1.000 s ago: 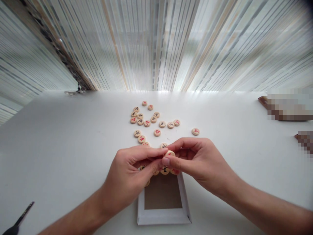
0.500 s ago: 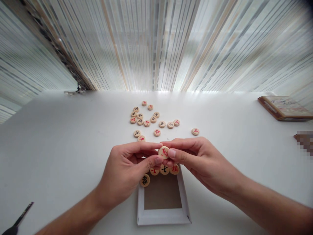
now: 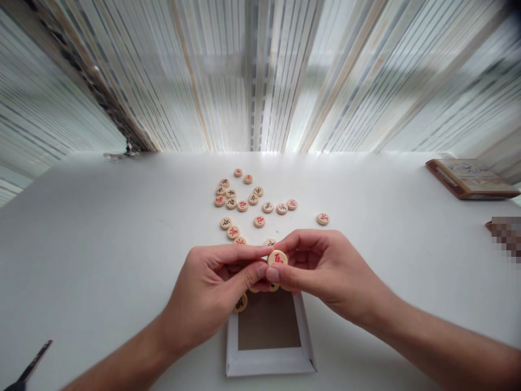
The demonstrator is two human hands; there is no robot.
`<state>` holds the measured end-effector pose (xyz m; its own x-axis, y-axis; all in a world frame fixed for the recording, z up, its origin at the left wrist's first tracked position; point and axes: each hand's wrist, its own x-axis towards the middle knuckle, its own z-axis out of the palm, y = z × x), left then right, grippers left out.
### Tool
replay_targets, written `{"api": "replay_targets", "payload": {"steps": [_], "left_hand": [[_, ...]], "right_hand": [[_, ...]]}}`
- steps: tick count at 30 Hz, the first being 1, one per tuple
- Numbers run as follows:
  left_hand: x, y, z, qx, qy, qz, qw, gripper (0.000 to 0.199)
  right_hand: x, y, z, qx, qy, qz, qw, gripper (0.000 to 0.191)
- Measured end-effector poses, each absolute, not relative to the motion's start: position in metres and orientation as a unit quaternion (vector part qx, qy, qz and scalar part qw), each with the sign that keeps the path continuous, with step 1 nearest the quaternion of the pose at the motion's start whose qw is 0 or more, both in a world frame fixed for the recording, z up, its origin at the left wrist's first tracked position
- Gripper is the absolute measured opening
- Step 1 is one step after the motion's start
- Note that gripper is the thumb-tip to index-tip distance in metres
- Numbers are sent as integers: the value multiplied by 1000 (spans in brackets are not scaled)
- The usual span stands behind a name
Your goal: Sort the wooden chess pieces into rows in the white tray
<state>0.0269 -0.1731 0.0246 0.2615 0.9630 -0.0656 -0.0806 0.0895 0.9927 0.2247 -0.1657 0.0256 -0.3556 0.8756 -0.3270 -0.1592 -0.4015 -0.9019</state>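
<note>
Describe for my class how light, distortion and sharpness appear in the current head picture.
Head view: daylight through the striped curtain brightens the far edge of the white table; head view: the stripes fan outward, suggesting wide-angle distortion; head view: the held piece shows a fairly clear red mark, the far pieces softer ones; head view: a pixelated patch hides detail at right.

Right thumb (image 3: 290,277) lowered on the disc (image 3: 278,257), pieces (image 3: 274,287) beneath more covered
</note>
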Motion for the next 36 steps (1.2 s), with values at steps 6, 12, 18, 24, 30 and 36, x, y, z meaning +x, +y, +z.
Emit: {"api": "replay_targets", "payload": {"steps": [6, 12, 18, 24, 30, 36], "left_hand": [[26, -174, 27, 560, 410, 431, 577, 23], [25, -176, 29, 565, 392, 419, 592, 25], [26, -176, 30, 539, 392, 419, 617, 16], [25, -174, 28, 553, 422, 418, 585, 9], [26, -176, 28, 559, 433, 418, 570, 9], [26, -176, 29, 561, 425, 422, 571, 10]], "right_hand": [[223, -168, 27, -410, -404, 739, 350, 37], [222, -171, 31, -393, -427, 731, 358, 37], [223, -171, 34, -399, -453, 719, 346, 40], [222, -171, 36, -380, -464, 725, 338, 35], [223, -170, 35, -383, -444, 740, 331, 33], [224, -169, 34, -387, -422, 753, 322, 33]]}}
